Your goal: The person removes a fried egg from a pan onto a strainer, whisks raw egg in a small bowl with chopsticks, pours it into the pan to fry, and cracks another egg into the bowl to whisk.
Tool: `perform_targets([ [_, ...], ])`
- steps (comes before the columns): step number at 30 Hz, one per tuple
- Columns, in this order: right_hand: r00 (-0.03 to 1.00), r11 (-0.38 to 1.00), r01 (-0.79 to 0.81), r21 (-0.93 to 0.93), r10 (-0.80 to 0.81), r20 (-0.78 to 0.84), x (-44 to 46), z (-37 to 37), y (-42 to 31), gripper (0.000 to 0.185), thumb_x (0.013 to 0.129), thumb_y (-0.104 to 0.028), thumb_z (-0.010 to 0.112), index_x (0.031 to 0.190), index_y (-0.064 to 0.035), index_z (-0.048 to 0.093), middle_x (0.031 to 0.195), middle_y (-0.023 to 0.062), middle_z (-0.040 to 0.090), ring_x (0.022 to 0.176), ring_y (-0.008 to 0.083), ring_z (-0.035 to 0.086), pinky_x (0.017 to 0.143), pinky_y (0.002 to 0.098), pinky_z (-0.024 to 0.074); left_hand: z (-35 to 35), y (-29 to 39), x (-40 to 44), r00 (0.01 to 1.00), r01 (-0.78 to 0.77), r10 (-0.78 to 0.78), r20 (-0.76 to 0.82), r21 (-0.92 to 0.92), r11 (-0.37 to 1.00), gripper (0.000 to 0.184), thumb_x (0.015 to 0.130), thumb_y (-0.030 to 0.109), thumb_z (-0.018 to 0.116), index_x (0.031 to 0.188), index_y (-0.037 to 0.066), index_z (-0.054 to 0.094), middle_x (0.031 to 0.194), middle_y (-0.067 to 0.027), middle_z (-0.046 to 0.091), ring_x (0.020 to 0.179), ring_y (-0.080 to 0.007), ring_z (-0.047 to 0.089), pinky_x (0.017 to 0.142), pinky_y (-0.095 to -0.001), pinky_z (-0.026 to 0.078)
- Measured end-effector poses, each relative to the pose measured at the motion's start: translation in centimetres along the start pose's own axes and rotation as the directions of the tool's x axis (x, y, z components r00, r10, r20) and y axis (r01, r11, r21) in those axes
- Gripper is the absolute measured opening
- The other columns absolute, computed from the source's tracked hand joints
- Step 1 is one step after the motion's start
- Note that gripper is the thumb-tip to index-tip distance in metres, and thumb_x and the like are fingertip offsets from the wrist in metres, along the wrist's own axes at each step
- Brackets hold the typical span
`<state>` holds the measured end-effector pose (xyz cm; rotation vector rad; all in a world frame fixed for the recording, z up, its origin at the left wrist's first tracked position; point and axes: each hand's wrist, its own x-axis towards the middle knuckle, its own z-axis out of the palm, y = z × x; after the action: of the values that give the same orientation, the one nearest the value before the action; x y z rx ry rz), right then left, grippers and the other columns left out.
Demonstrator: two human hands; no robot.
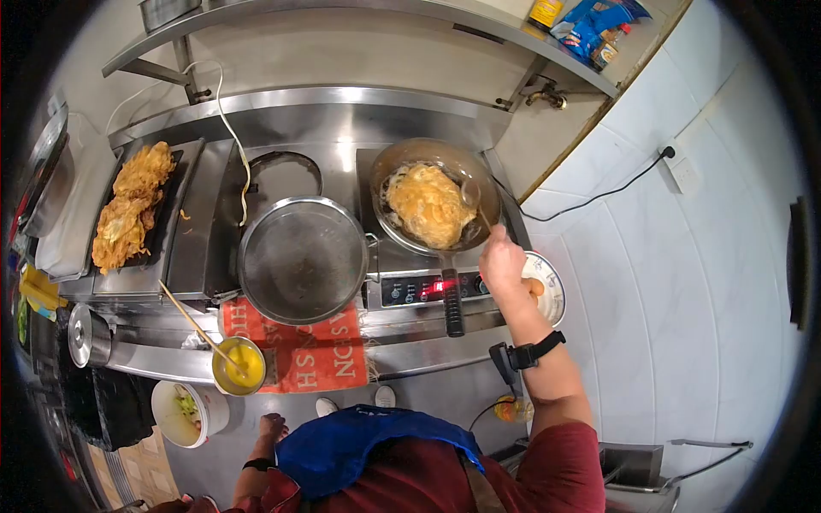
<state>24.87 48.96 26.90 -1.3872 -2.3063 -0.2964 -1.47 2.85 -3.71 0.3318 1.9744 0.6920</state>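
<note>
My right hand (503,261) is closed around the thin handle of a ladle (470,193), whose round head rests at the right side of a golden omelette (425,205). The omelette is frying in oil in a wok (406,152) on an induction cooker (410,289). The wok's black handle (452,301) points toward me, with no hand on it. My left hand (272,427) hangs low by my side, empty, its fingers loosely bent and slightly apart. Near it are a metal bowl of beaten egg (243,366) with chopsticks (190,312) in it and a white bucket (219,412) holding scraps.
A wide metal pan (304,261) stands left of the cooker, above a red mat (299,350). Fried omelettes (132,208) lie on a dark tray at far left. A plate (556,295) with eggs sits by my right forearm. A metal shelf (342,12) runs overhead.
</note>
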Motion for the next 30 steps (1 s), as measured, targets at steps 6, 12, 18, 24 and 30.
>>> perform_targets([
  [6,0.994,0.993,-0.113,-0.029,0.113,-0.006,1.0,0.9,0.7,0.017,0.067,-0.006,0.053,0.080,-0.0004,0.043,0.059,0.0208,0.057,0.056,0.0353,0.059,0.052,0.0431,0.0470,0.0,-0.7,0.4,1.000,-0.021,0.021,0.001,-0.006,1.000,0.010,0.074,0.006,0.049,0.067,0.004,0.056,0.057,-0.0111,0.058,0.043,-0.0180,0.055,0.038,-0.0291,0.044],
  [12,0.984,0.970,-0.178,0.168,0.177,0.024,1.6,-3.8,1.2,0.013,0.067,-0.007,0.050,0.077,0.0014,0.053,0.066,0.0233,0.057,0.065,0.0387,0.057,0.061,0.0444,0.0460,0.0,-3.5,1.0,0.996,-0.093,0.093,0.011,0.030,0.995,0.011,0.073,0.006,0.049,0.066,0.004,0.056,0.057,-0.0109,0.059,0.044,-0.0183,0.056,0.038,-0.0290,0.045],
  [18,0.928,0.963,-0.253,0.094,0.214,0.306,5.7,-6.8,0.4,0.019,0.065,-0.008,0.047,0.071,0.0062,0.059,0.076,0.0265,0.058,0.077,0.0381,0.057,0.071,0.0428,0.0452,0.3,-5.0,2.2,0.985,-0.170,0.169,0.034,0.042,0.985,0.010,0.073,0.006,0.049,0.067,0.004,0.056,0.057,-0.0114,0.059,0.043,-0.0188,0.056,0.038,-0.0294,0.045],
  [24,0.746,0.788,-0.574,0.223,0.391,0.540,8.7,-3.8,-0.2,0.021,0.064,-0.007,0.047,0.066,0.0101,0.058,0.071,0.0285,0.057,0.072,0.0371,0.059,0.068,0.0409,0.0467,0.9,-1.3,1.3,0.999,-0.029,0.033,0.026,-0.143,0.989,0.009,0.074,0.006,0.049,0.069,0.002,0.055,0.056,-0.0134,0.057,0.042,-0.0198,0.055,0.036,-0.0307,0.043],
  [30,0.896,0.861,-0.434,0.266,0.383,0.224,7.8,-1.4,0.9,0.018,0.064,-0.006,0.047,0.061,0.0081,0.057,0.068,0.0281,0.057,0.066,0.0352,0.059,0.061,0.0397,0.0481,0.0,-1.4,1.1,1.000,0.017,-0.014,0.023,-0.134,0.991,0.009,0.075,0.007,0.048,0.071,0.002,0.054,0.056,-0.0138,0.057,0.042,-0.0199,0.054,0.035,-0.0306,0.042],
])
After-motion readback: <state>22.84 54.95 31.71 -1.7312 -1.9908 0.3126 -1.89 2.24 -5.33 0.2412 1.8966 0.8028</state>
